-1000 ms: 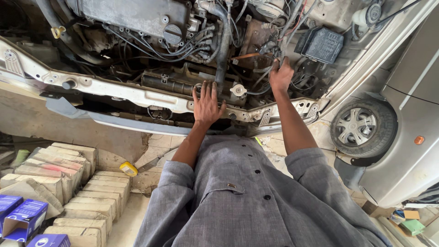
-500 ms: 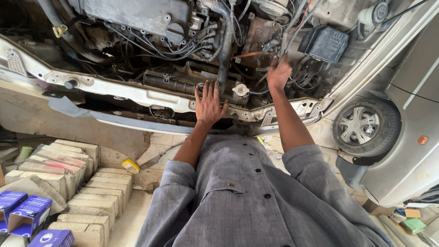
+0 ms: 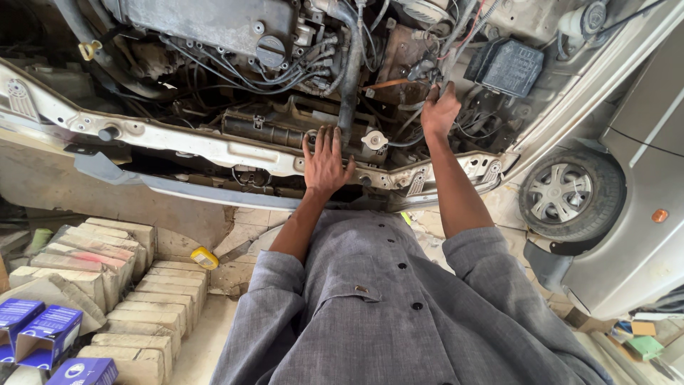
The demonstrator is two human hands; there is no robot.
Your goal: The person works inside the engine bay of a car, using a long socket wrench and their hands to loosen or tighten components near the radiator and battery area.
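Observation:
I lean over an open car engine bay. My left hand [image 3: 325, 162] lies flat, fingers spread, on the white front crossmember [image 3: 214, 146], beside a white radiator cap [image 3: 375, 140]. My right hand [image 3: 439, 110] reaches deeper into the bay, its fingers curled around a bundle of wires and hoses [image 3: 427, 75] next to a black fuse box [image 3: 507, 68]. What exactly the fingers pinch is hidden. A dark hose [image 3: 350, 71] runs down between my hands. The engine block with a round black filler cap [image 3: 271, 50] sits further left.
A second grey car with a wheel [image 3: 566, 194] stands at the right. Stacked pale bricks [image 3: 107, 285] and several blue boxes [image 3: 43, 331] lie on the ground at the left, with a small yellow object [image 3: 204, 257] near them. Green clutter [image 3: 645, 346] lies at bottom right.
My right hand has moved a little deeper and up into the wiring. My left hand has stayed flat on the crossmember. The view has shifted slightly.

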